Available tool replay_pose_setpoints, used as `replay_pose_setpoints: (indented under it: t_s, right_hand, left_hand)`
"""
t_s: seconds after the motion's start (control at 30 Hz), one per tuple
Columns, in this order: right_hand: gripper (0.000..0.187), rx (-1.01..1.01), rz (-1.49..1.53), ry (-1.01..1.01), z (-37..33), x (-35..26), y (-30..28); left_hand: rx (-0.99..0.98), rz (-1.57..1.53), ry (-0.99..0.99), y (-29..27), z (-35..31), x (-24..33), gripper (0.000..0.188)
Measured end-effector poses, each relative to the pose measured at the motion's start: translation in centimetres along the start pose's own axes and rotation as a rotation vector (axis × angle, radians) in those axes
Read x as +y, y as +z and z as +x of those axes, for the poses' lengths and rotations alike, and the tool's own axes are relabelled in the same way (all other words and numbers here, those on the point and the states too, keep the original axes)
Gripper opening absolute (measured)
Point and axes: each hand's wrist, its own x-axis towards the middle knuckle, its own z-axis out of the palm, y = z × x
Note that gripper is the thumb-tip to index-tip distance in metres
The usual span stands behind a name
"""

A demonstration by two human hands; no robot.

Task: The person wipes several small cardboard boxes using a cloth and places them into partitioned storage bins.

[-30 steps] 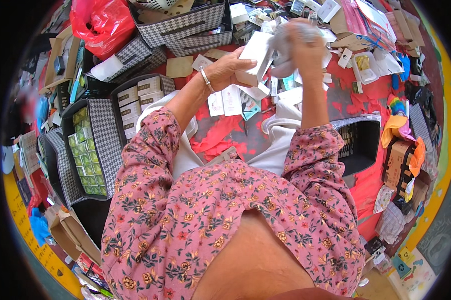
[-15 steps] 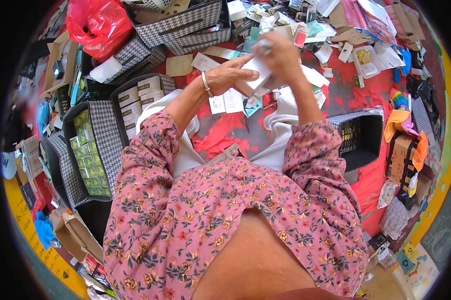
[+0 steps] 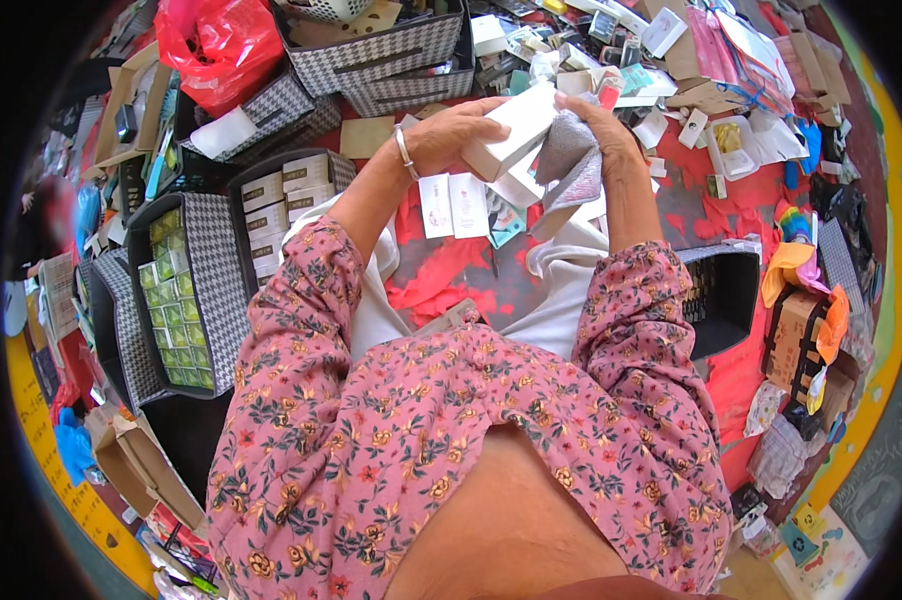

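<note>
Head view, looking down past my pink floral shirt [image 3: 321, 420] and white trousers [image 3: 561, 285]. Clock directions run from the middle of the view.

At 12 o'clock my left hand [image 3: 451, 137], a silver bangle [image 3: 403, 150] on its wrist, grips a long white box [image 3: 511, 135] by its near left end, thumb on top. The box lies tilted between my hands, its far end pointing toward 1 o'clock.

Between 1 and 2 o'clock my right hand [image 3: 608, 140] grips a grey cloth [image 3: 573, 165], fingertips at the box's far end. The cloth hangs below that hand, beside the box; I cannot tell how much of it touches.

Below the box, still toward 12, stand out two white cards [image 3: 451, 205], side by side near a torn red sheet [image 3: 431, 285]. Beyond my hands, at 1 o'clock, spreads a pile of small boxes [image 3: 661, 33].

At 11 o'clock bulges a red bag [image 3: 219, 50]. At 10 sits a bin [image 3: 342, 175] of pale boxes [image 3: 266, 220]; at 9, a checked bin [image 3: 206, 290] of green packs [image 3: 176, 320]. At 2 lies a clear tub [image 3: 736, 160]; at 3, a dark bin [image 3: 716, 340].
</note>
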Motion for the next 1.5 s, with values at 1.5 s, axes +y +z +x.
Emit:
replay_pose_setpoints:
  t_s: [1.5]
  right_hand:
    - [0.026,0.446,-0.986,-1.079,-1.5,-1.2,1.9]
  left_hand:
    - [0.094,0.363,0.477,0.2,0.5,-0.2,0.051]
